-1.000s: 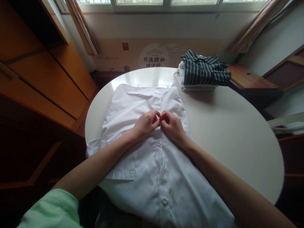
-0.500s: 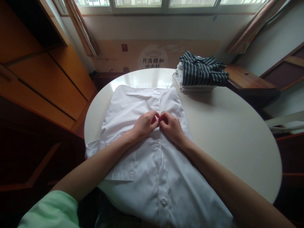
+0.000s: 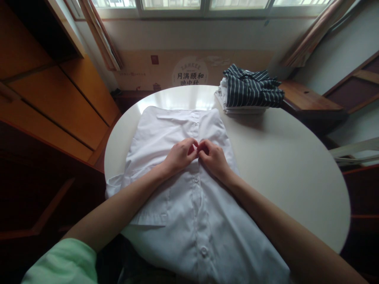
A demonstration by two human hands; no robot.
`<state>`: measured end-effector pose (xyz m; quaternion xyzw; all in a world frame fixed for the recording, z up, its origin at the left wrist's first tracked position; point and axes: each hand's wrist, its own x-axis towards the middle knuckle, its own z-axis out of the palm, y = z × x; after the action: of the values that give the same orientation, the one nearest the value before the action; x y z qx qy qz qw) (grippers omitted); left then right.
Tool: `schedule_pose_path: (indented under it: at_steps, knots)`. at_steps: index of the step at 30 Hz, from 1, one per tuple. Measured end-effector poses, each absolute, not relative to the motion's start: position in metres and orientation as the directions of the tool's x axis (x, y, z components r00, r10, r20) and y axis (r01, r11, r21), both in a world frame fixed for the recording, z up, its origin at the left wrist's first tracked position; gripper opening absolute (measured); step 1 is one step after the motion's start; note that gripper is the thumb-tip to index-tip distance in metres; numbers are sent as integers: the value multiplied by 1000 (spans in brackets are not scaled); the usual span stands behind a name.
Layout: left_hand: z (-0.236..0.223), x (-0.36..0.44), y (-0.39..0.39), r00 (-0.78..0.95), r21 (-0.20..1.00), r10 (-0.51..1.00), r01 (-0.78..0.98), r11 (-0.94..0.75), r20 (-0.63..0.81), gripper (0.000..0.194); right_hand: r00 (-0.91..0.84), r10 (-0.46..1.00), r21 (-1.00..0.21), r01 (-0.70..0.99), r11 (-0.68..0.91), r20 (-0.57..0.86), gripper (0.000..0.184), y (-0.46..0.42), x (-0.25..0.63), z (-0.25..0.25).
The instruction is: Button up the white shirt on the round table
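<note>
A white button-up shirt (image 3: 166,134) lies front side up on the round white table (image 3: 290,173), its lower part hanging over the near edge toward me. My left hand (image 3: 181,154) and my right hand (image 3: 213,157) meet at the shirt's middle placket, fingertips pinched together on the cloth there. Whether a button is between the fingers is hidden. Further down the placket one button (image 3: 196,180) shows, and another button (image 3: 204,251) sits closer to me. Left of the placket is a patch pocket (image 3: 151,218).
At the table's far right side stands a pile of folded clothes, a dark striped shirt (image 3: 254,88) on top of white ones. Wooden cabinets (image 3: 59,102) rise on the left. A wooden stool or bench (image 3: 308,96) is behind the table at right, below a window (image 3: 171,4).
Both hands stay pinched at the same spot on the placket. The view has shifted very slightly; the shirt lies as before.
</note>
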<state>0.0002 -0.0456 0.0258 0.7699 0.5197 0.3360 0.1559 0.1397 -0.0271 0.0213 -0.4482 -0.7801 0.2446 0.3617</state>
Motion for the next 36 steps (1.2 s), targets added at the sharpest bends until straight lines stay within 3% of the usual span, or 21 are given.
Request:
schedule_pose_path:
  at_steps: [36]
  knots:
    - [27, 1, -46, 242, 589, 904, 693, -416, 353, 11, -338, 876, -709, 520, 478, 343, 12, -28, 140, 23]
